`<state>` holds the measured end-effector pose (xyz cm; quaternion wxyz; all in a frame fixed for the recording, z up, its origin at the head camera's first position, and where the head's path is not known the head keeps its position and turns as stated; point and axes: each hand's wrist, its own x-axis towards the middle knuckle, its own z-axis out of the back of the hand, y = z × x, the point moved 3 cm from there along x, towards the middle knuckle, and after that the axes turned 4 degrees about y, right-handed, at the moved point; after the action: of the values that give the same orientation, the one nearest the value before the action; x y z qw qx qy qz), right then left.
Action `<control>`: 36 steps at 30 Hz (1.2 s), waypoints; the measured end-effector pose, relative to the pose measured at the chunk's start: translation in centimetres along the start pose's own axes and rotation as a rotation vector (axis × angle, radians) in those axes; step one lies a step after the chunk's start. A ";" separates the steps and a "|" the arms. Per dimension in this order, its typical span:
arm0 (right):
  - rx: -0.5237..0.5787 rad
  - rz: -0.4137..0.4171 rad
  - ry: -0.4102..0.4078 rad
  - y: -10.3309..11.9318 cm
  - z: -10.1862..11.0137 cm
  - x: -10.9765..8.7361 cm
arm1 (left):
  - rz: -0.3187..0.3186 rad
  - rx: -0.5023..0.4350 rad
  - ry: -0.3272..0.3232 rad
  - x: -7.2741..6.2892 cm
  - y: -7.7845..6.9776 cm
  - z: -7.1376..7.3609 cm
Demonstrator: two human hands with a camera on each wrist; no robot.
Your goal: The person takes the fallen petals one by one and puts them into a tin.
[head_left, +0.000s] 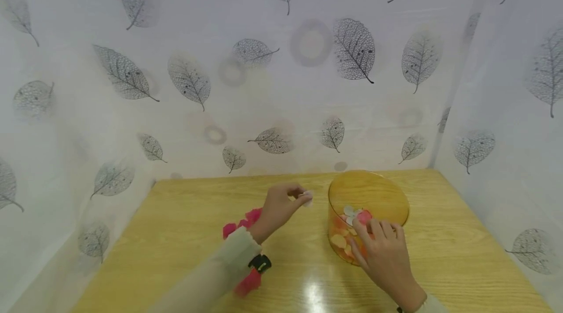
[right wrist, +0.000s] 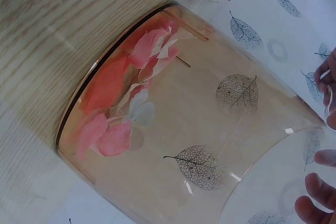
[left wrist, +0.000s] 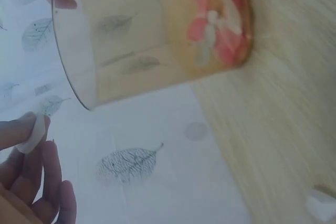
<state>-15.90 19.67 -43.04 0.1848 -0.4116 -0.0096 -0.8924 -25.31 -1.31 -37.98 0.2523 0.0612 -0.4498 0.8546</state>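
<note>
My left hand (head_left: 281, 205) pinches a small white petal (left wrist: 34, 134) between thumb and fingertips, to the left of a clear amber container (head_left: 368, 190). Pink, red, cream and pale petals (right wrist: 110, 87) lie at the bottom of this container. Close at its near rim is my right hand (head_left: 387, 254), fingers spread and loosely bent, with no petal visible in them. In the right wrist view, the right fingertips (right wrist: 315, 192) show just beyond the container's mouth.
Bright pink petals (head_left: 249, 283) lie on the wooden table (head_left: 184, 234), partly hidden by the left forearm. A white piece (left wrist: 321, 204) rests on the table in the left wrist view's corner. Leaf-printed white sheets (head_left: 290, 98) enclose the table's back and sides.
</note>
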 end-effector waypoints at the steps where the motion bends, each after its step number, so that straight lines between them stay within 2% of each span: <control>1: 0.001 -0.001 0.004 0.0 0.0 0.0 | 0.007 -0.008 -0.008 0.4 -0.3 -0.3; 6: 0.008 -0.005 0.010 0.1 0.1 -0.2 | 0.024 -0.030 -0.014 2.0 -1.5 -1.8; 13: 0.009 -0.002 0.010 0.1 0.1 -0.3 | -0.021 -0.038 0.009 3.9 -2.6 -4.1; 18: 0.029 0.019 -0.030 0.2 0.2 -0.1 | 0.007 -0.015 0.050 4.9 -2.9 -5.9; 24: 0.026 0.032 -0.047 0.2 0.3 0.0 | -0.003 0.090 0.120 5.7 -3.5 -7.6; 27: 0.016 0.029 -0.037 0.1 0.2 0.0 | -0.032 0.140 0.171 6.0 -4.0 -8.3; 32: -0.009 0.021 0.001 -0.1 0.0 -0.2 | -0.092 0.274 0.281 6.2 -4.8 -9.3; 36: -0.006 0.021 0.008 -0.2 -0.1 -0.2 | -0.118 0.362 0.295 6.0 -5.1 -9.5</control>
<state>-15.89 19.93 -43.22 0.1931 -0.4089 -0.0018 -0.8919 -26.89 10.92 -37.75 0.3497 0.0059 -0.2432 0.9047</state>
